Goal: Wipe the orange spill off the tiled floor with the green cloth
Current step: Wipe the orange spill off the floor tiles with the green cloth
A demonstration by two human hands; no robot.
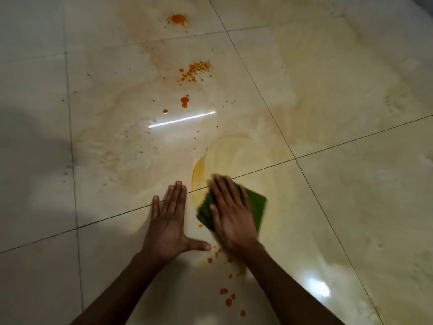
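The right hand (230,215) lies flat, fingers spread, pressing the cloth (255,207) against the floor (351,207); it pins the cloth under the palm and does not clutch it. The left hand (169,221) is also open and flat on the floor just beside it, holding nothing, thumb splayed toward the right wrist, and seems to be taking the person's weight. The cloth sits across a grout line (264,167), on a yellowish smear (210,160) that curves away from it (the right hand is blurred, so it is probably mid-stroke).

Most of the spill is untouched. Orange patches (198,70) and a blob (179,18) lie farther up the floor, drops (184,101) sit between them and the cloth, and a trail of drops (226,294) runs between the forearms toward the near edge of view.

The risks, as I judge them:
- The smear suggests the cloth is spreading liquid more than lifting it; more strokes with the same face could widen the stain.
- The grout line may take up colour if the cloth drags liquid along it.
- The near drops lie right by the right wrist and could be smeared by the arm.
- The floor looks glossy and wet, so the left hand could slip.
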